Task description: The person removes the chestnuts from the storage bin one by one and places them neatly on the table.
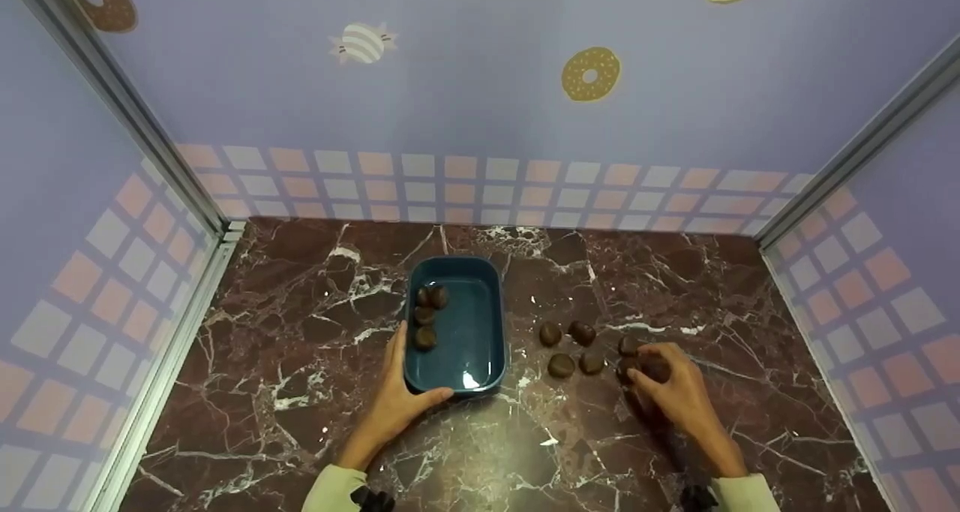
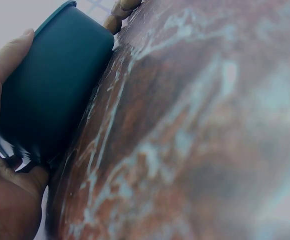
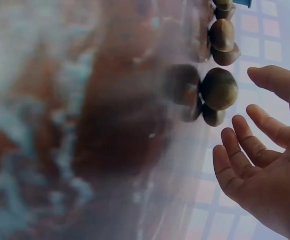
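- Grips the lower left corner of a blue dish (image 1: 466, 324) with the left hand (image 1: 405, 392), fingers along the left wall, thumb along the near edge, clamped on it.
- Dish upright on the dark, white-veined worktop (image 1: 315, 429), just below the centre of the head view.
- Inside the dish, along its left wall: four chestnuts (image 1: 425, 338), two side by side farthest up, two below in a column.
- Right of the dish, lower right of the head view: a loose group of four more, bare worktop between dish and group.
- Holds the right hand (image 1: 675, 384) over a small cluster farther right, partly hidden by it.
- Thumb and fingers of that hand apart, with a gap to the nearest chestnut in the right wrist view; cannot tell any touch from the head view.
- Upper half of the head view: lilac wall (image 1: 480, 106) with doughnut prints, pink and white squares along its foot.
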A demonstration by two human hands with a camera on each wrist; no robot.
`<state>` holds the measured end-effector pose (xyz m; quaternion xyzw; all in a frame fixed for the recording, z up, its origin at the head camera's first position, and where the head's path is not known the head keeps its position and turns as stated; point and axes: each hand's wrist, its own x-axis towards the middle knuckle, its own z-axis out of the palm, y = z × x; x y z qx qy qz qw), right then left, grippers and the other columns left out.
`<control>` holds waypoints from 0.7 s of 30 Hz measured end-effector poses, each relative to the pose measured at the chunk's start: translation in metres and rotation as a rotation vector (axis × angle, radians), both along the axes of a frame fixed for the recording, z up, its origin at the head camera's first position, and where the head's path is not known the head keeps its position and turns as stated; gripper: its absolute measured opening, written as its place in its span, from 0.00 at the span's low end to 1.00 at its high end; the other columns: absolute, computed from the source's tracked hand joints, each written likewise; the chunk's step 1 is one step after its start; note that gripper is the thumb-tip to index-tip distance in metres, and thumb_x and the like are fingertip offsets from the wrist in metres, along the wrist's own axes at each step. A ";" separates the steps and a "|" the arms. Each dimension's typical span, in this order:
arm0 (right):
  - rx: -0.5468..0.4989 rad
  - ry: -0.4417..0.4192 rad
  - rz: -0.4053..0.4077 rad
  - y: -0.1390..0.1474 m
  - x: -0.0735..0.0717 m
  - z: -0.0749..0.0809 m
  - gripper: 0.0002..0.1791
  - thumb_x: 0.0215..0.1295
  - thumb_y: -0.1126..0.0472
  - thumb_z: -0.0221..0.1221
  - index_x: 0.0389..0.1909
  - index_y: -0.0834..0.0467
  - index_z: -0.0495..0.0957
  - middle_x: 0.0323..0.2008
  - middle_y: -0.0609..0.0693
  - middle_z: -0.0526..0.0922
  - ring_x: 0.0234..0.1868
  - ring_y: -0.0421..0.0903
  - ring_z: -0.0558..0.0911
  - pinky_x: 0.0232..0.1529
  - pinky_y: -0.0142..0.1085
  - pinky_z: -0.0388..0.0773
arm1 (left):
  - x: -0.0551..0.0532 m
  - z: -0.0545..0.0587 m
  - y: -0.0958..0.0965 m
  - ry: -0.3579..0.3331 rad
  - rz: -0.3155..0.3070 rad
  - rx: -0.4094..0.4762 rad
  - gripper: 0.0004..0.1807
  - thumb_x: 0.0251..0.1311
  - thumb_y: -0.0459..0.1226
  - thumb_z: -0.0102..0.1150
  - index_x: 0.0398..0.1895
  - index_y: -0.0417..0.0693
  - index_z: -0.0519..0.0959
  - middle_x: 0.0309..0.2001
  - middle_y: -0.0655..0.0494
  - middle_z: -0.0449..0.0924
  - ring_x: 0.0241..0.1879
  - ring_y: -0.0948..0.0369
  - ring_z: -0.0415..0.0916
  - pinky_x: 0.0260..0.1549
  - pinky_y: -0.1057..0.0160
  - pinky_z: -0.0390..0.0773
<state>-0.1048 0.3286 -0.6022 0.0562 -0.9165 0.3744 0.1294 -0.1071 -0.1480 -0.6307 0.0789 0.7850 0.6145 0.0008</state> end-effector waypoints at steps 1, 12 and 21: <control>-0.002 0.012 0.001 -0.001 -0.001 0.001 0.21 0.59 0.71 0.80 0.52 0.66 0.87 0.51 0.57 0.87 0.55 0.62 0.86 0.59 0.49 0.81 | 0.000 0.000 0.000 -0.005 -0.001 -0.001 0.77 0.52 0.44 0.90 0.92 0.45 0.39 0.90 0.36 0.35 0.87 0.36 0.37 0.79 0.27 0.47; -0.029 0.074 0.092 -0.019 -0.014 0.007 0.20 0.56 0.75 0.80 0.49 0.67 0.87 0.46 0.58 0.88 0.50 0.57 0.87 0.54 0.45 0.82 | 0.001 0.000 -0.001 0.000 0.001 -0.005 0.76 0.53 0.44 0.89 0.92 0.44 0.39 0.89 0.35 0.35 0.87 0.36 0.37 0.79 0.27 0.47; 0.007 0.088 0.176 -0.044 -0.028 0.013 0.20 0.58 0.72 0.80 0.51 0.64 0.87 0.49 0.53 0.87 0.51 0.58 0.85 0.55 0.49 0.81 | 0.000 0.000 -0.001 0.014 0.002 -0.017 0.76 0.52 0.44 0.90 0.92 0.43 0.39 0.89 0.34 0.36 0.87 0.35 0.38 0.79 0.28 0.47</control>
